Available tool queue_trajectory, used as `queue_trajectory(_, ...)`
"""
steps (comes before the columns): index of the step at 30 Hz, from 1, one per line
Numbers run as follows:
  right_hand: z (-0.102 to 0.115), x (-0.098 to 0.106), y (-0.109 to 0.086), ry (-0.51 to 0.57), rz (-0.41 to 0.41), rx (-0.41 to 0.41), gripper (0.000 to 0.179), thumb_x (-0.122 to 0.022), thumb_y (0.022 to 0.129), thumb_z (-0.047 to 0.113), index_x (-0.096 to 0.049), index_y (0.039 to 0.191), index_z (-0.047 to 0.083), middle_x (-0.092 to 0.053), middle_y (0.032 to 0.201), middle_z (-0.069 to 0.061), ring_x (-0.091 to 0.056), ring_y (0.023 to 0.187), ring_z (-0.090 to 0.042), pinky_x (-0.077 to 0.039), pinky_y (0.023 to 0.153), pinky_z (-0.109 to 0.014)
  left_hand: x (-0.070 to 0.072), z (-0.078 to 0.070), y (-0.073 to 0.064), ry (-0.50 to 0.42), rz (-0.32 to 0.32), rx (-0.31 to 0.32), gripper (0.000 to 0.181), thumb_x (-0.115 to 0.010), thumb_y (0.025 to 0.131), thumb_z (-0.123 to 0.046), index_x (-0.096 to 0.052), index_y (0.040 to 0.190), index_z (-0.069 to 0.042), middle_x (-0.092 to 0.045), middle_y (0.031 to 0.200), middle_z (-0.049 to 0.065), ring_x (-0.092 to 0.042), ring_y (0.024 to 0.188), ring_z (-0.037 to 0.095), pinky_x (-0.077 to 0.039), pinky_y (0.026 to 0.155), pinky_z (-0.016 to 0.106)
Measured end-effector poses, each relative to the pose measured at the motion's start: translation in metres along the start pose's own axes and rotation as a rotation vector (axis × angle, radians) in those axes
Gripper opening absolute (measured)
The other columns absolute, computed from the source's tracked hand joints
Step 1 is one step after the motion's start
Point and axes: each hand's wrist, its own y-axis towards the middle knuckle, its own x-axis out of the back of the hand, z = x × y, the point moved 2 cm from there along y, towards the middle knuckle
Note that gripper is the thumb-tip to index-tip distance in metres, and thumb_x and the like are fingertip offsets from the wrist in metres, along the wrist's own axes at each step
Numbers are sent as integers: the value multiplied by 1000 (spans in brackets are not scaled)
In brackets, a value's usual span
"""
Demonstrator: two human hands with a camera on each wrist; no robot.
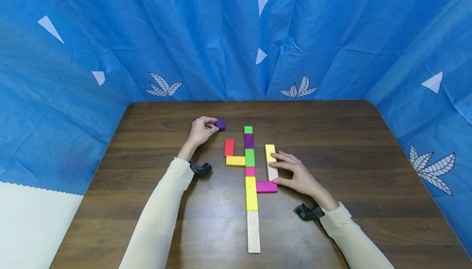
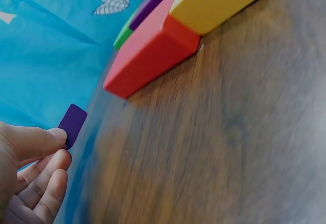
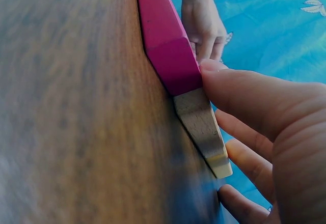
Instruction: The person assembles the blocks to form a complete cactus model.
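My left hand (image 1: 201, 131) pinches a small purple block (image 1: 220, 125) between thumb and fingertips, at the far left of the layout. In the left wrist view the same purple block (image 2: 73, 126) shows its flat face past the thumb. A red block (image 1: 229, 147) lies nearest to that hand, with a yellow crosswise block (image 1: 235, 161) at its near end. My right hand (image 1: 299, 176) spreads its fingers over a plain wooden block (image 1: 272, 172) and the yellow block (image 1: 270, 153) beyond it. Its thumb touches the right end of a magenta block (image 1: 266, 187).
A straight column runs front to back: a long plain wooden block (image 1: 253, 232), a long yellow block (image 1: 251, 193), a pink block (image 1: 250, 172), then green and purple ones, up to a small green block (image 1: 248, 130). Blue curtain (image 1: 236, 35) borders the brown table (image 1: 147, 219).
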Motion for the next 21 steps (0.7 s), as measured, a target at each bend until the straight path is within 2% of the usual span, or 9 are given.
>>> queue_trajectory(10,0,0,0,-7,1,-18,49,-80,80,24,-67,126,15,-49,147,-10,-32,143,-38,-16,115,-64,-8,-13,-8,2,41,-60,27,-70,87,-4,-70,113,2,-64,105,17,-64,85,23,-56,78,34)
queue_trajectory(21,0,0,0,3,1,-14,48,-80,81,23,-67,126,15,-50,147,-10,-32,142,-38,-16,114,-65,-16,-11,-14,11,103,-71,30,-71,86,-4,-69,115,2,-66,109,17,-65,86,23,-56,78,33)
